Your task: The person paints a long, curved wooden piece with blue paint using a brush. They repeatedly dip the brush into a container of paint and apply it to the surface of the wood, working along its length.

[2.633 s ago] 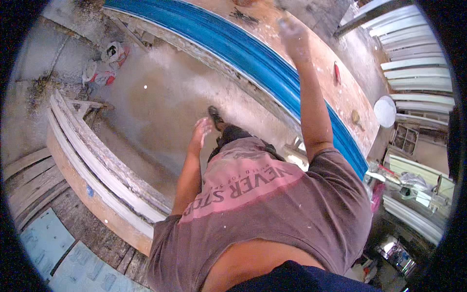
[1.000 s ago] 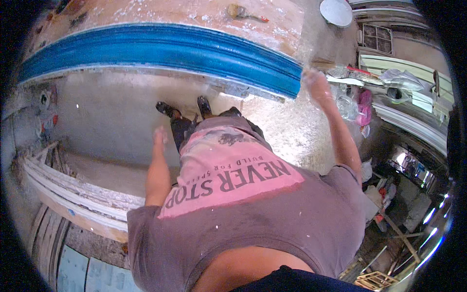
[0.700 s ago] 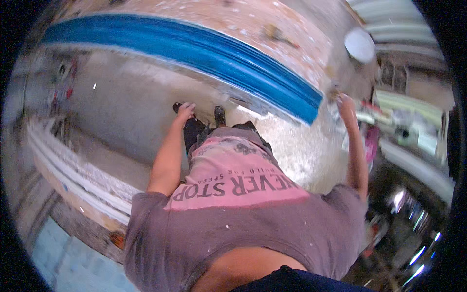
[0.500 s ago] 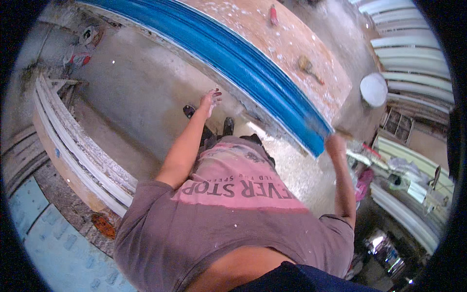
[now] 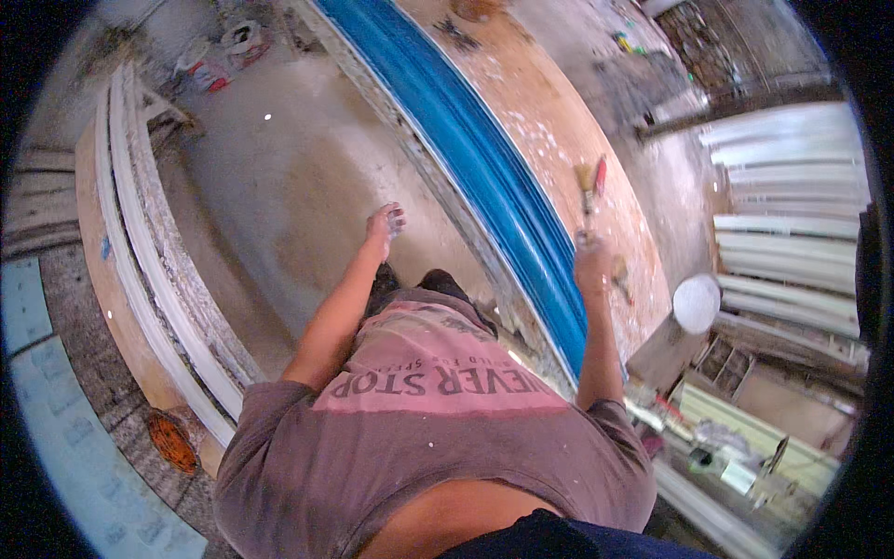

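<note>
My right hand (image 5: pixel 593 266) is closed round the handle of a paintbrush (image 5: pixel 586 186), its bristles pointing away from me. The hand is over the right edge of a long, ridged, glossy blue mould (image 5: pixel 484 163). Beside the brush, a red-handled tool (image 5: pixel 600 175) lies on the pale, white-spattered board (image 5: pixel 549 121). A second brush (image 5: pixel 622 278), partly hidden by my right hand, also rests on that board. My left hand (image 5: pixel 386 228) hangs in the air left of the mould, fingers loosely apart with nothing in them; whitish residue marks the fingertips.
A curved bench with long white mouldings (image 5: pixel 154 252) stands at my left, an orange round object (image 5: pixel 172 441) by its near end. On the right are a white bucket (image 5: pixel 697 304) and stacked white strips (image 5: pixel 782 242). Bags (image 5: pixel 244 42) lie on the floor at the far left.
My view has turned, so the mould now runs more steeply. My right hand has moved away from the mould's near end, farther up along it. My left hand stays free.
</note>
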A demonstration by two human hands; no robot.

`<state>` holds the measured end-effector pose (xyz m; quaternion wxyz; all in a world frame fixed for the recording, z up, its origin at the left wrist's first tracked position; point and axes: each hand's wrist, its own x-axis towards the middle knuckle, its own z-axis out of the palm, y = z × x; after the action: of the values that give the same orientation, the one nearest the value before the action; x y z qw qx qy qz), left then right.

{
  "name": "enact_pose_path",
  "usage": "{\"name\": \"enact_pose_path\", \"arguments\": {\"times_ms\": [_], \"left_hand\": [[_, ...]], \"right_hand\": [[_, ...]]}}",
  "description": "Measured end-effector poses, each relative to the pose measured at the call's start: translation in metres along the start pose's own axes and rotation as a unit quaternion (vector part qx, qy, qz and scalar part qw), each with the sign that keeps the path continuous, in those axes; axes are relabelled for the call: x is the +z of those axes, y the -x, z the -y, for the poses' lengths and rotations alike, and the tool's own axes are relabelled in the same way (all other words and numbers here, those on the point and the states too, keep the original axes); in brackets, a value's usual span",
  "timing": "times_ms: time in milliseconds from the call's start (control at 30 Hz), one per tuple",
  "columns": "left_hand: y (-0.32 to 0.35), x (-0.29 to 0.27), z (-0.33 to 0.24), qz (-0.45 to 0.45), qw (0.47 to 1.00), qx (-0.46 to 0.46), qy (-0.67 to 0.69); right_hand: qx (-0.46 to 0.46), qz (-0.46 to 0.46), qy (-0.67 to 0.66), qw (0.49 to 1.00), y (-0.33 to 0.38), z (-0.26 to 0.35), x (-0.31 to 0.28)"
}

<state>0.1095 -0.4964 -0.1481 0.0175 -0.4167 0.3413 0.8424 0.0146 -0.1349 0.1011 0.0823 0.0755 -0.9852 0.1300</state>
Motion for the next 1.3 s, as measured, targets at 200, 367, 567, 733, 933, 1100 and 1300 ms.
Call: {"name": "enact_pose_path", "arguments": {"times_ms": [200, 367, 567, 733, 933, 1100, 1300], "left_hand": [[-0.032, -0.026, -0.089, -0.032, 0.994, 0.047, 0.096], [-0.076, -0.031, -0.169, -0.037, 0.999, 0.014, 0.033], [-0.204, -0.057, -0.273, -0.04, 0.993, 0.093, 0.069], [-0.261, -0.035, -0.421, -0.023, 0.994, 0.094, -0.055], [-0.342, -0.039, -0.535, -0.032, 0.993, 0.112, 0.023], [-0.413, -0.066, -0.608, -0.054, 0.997, 0.054, 0.023], [-0.515, -0.098, -0.736, 0.002, 0.996, 0.088, -0.022]], "right_hand": [[0.012, -0.07, -0.358, 0.931, -0.09, 0.092, 0.111], [-0.015, -0.046, -0.217, 0.975, -0.182, 0.191, 0.149], [-0.057, 0.034, -0.244, 0.967, -0.305, 0.295, 0.241], [-0.051, -0.044, -0.164, 0.984, -0.408, 0.373, 0.278], [0.062, 0.036, -0.646, 0.76, -0.528, 0.466, 0.357], [0.043, 0.082, -0.345, 0.934, -0.59, 0.596, 0.311], [0.029, 0.028, -0.367, 0.929, -0.704, 0.678, 0.416]]}}
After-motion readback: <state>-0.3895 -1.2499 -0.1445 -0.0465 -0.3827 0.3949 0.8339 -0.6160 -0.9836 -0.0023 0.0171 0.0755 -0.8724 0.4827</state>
